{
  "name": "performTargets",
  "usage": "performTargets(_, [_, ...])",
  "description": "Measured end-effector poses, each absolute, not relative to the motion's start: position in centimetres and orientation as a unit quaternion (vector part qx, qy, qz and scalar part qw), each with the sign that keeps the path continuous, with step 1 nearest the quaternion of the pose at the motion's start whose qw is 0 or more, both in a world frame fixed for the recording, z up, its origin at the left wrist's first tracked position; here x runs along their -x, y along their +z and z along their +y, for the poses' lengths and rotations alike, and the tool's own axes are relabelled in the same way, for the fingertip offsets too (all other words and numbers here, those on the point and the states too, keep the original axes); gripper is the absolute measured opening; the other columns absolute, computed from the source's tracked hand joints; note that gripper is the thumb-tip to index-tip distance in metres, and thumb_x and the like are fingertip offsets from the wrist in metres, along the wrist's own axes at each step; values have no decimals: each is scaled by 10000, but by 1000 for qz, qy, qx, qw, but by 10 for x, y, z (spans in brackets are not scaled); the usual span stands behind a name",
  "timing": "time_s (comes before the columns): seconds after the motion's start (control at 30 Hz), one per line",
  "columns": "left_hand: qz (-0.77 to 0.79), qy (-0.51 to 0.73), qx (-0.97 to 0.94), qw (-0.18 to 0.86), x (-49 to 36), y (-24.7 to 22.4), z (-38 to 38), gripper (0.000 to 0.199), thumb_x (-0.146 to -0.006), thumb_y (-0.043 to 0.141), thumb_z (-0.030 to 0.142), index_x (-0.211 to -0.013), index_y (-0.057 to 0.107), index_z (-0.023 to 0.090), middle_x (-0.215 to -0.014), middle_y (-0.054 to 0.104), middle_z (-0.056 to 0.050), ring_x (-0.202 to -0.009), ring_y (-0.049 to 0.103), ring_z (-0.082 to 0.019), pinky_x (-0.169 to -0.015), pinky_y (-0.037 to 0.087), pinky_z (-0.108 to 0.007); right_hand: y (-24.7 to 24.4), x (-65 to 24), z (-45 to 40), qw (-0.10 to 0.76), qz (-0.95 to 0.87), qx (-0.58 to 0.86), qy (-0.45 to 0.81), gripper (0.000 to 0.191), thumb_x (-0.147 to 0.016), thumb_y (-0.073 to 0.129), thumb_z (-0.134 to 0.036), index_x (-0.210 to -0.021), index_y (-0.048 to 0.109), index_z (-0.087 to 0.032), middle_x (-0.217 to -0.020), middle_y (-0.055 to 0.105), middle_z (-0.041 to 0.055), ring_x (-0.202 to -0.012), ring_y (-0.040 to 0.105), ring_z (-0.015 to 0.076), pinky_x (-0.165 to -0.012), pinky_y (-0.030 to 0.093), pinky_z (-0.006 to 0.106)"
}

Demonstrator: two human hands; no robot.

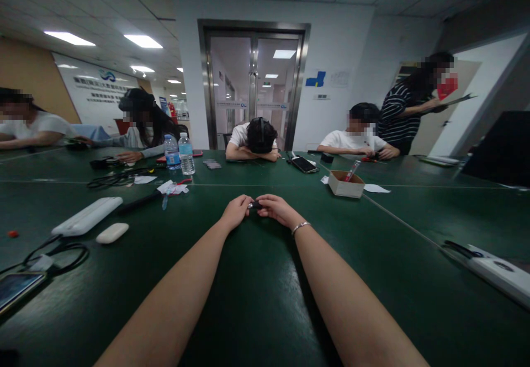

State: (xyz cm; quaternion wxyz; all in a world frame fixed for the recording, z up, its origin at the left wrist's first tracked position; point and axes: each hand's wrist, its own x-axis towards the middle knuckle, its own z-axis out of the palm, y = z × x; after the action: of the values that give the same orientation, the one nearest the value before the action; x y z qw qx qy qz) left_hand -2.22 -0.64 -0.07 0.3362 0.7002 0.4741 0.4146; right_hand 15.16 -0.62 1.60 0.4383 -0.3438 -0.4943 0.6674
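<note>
A small dark object with a shiny silver end (255,205) is held between my two hands over the green table (265,278). My left hand (236,212) pinches it at the silver end. On its dark end, the fingers of my right hand (279,210) are closed, and a silver bracelet (300,227) circles that wrist. The object is too small for me to tell its exact kind, and my fingertips cover part of it.
To the left are a white case (88,216), a white rounded item (112,233), a phone (20,288) with cables and water bottles (186,154). A small box (346,185) stands right of centre. Several people are around the table, one resting head on arms (252,146).
</note>
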Motion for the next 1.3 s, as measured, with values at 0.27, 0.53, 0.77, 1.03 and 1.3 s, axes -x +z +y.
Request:
performTargets(0.27, [465, 411, -694, 365, 20, 3, -10, 343, -825, 346, 390, -935, 580, 165, -589, 508, 8, -529, 469, -110, -517, 375, -213, 15, -152, -6, 435, -501, 342, 665, 122, -832, 509, -25, -901, 584, -92, -710, 627, 71, -534, 628, 124, -515, 540, 198])
performTargets(0.53, [460, 412, -703, 353, 21, 2, -9, 327, -815, 378, 396, -944, 582, 175, -631, 529, 2, -558, 478, -113, -530, 383, -217, 16, -152, -7, 438, -496, 348, 664, 124, -835, 507, -22, -907, 582, -88, -705, 634, 78, -531, 630, 127, -514, 544, 200])
performTargets(0.77, [462, 430, -698, 338, 21, 2, -9, 261, -778, 448, 329, -960, 578, 192, -822, 575, -13, -588, 496, -98, -574, 410, -226, 14, -152, -5, 442, -493, 347, 664, 115, -827, 526, -29, -902, 586, -93, -706, 633, 78, -537, 632, 130, -517, 544, 204])
performTargets(1.03, [459, 436, -687, 357, 21, 1, -7, 252, -754, 477, 327, -932, 583, 184, -728, 552, -7, -589, 487, -106, -546, 397, -212, 16, -152, -7, 445, -492, 347, 663, 117, -830, 513, -31, -891, 587, -99, -706, 629, 70, -527, 627, 124, -517, 540, 201])
performTargets(1.3, [459, 430, -694, 351, 21, 4, -11, 281, -774, 468, 363, -976, 567, 194, -716, 552, 1, -563, 490, -100, -541, 401, -213, 16, -152, -7, 445, -490, 344, 666, 112, -826, 525, -31, -900, 577, -97, -687, 624, 67, -529, 628, 125, -521, 537, 198])
